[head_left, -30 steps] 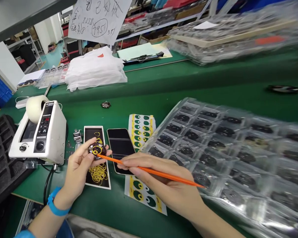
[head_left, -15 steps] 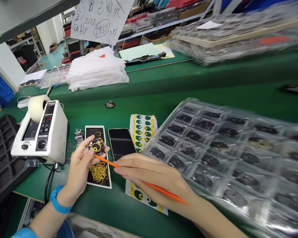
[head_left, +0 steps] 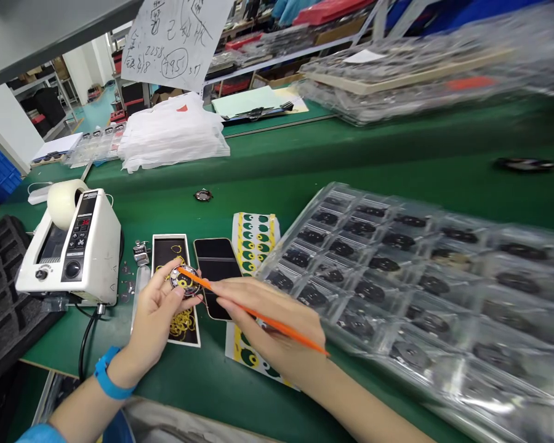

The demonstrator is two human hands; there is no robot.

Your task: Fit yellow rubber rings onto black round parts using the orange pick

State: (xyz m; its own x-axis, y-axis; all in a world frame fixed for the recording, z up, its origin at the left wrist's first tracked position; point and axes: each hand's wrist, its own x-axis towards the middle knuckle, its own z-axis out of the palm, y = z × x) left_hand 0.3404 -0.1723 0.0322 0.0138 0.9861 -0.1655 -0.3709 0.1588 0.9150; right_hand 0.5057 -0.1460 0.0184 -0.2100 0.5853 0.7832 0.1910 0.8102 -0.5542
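Between its thumb and fingers my left hand (head_left: 154, 307) holds a small round part (head_left: 184, 281), dark with a silvery rim and yellow on its face. An orange stick (head_left: 284, 329) is pinched in my right hand (head_left: 268, 314), and its tip lies over the upper left of the round part. Beneath the left hand is a black tray with a white rim (head_left: 192, 341), holding yellow rings (head_left: 182, 323). A phone (head_left: 216, 261) lies just right of the tray, partly behind my right hand. Sticker sheets (head_left: 257, 240) in yellow and green extend beyond and below that hand.
A white tape dispenser (head_left: 92, 246) stands at the left beside a black foam tray (head_left: 4, 271). A large clear blister tray (head_left: 397, 264) of dark parts fills the right. Further back are a white sheet stack (head_left: 170, 135), a clipboard (head_left: 253, 111) and a loose part (head_left: 203, 195).
The orange stick's tip has moved from the round part's lower edge to its upper left. The round part now looks tilted differently. The whole view has shifted slightly.
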